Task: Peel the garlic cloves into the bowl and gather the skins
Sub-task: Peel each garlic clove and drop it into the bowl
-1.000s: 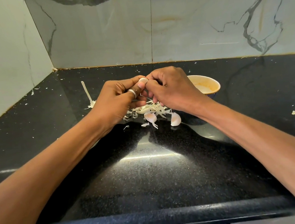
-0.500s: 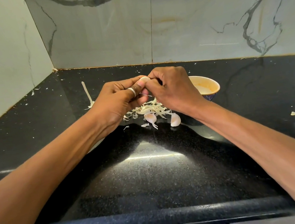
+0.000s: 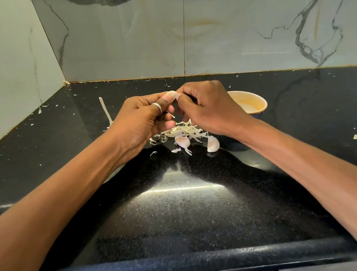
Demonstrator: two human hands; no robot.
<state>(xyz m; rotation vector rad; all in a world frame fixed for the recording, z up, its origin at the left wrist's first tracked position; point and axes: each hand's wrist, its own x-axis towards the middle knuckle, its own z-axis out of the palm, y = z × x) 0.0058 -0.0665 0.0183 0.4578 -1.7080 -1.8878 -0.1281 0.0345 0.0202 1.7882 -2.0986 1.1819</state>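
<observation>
My left hand (image 3: 141, 120), with a ring on one finger, pinches a pale garlic clove (image 3: 171, 94) at its fingertips. My right hand (image 3: 207, 106) pinches the same clove from the right, and a thin strip of skin (image 3: 170, 114) hangs between the hands. Both hands hover above a pile of garlic skins (image 3: 181, 132) on the black counter. Two unpeeled cloves lie at the pile's near edge, one (image 3: 183, 141) in the middle and one (image 3: 212, 143) to the right. A small bowl (image 3: 253, 103) with a pale orange inside stands right of my right hand, partly hidden by it.
A long garlic stem (image 3: 105, 110) lies on the counter (image 3: 184, 215) behind my left hand. Skin flecks are scattered toward the back corner, and one scrap (image 3: 356, 136) lies at the far right. Marble walls close the back and left sides.
Both hands have risen slightly and parted a little at the bottom. A thin strip of skin now hangs free between them.
</observation>
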